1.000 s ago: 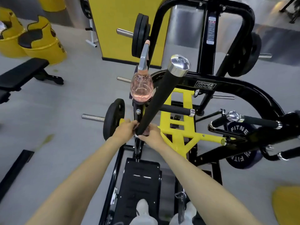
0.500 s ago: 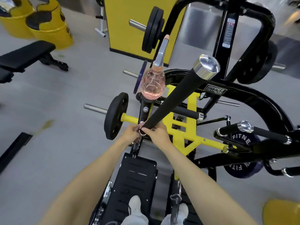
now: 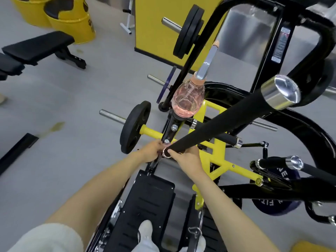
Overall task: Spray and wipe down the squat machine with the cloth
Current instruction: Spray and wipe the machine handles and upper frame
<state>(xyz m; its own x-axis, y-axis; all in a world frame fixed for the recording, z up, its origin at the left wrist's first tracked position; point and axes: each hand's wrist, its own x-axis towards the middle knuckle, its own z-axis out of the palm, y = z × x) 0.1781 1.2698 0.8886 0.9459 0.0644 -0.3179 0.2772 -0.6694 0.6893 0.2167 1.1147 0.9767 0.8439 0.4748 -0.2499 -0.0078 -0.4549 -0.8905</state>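
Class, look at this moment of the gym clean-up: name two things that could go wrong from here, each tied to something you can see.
1. The pink spray bottle sits perched on a narrow machine post; a knock might topple it.
2. Both hands work at the base of the long black handle, whose steel end points towards the head; leaning in may risk a bump.

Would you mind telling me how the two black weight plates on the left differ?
The near plate sits alone on a yellow arm, low by the floor. The far plates are stacked as a pair, higher up on the black frame. Both are black and round, with a bare chrome peg sticking out leftward.
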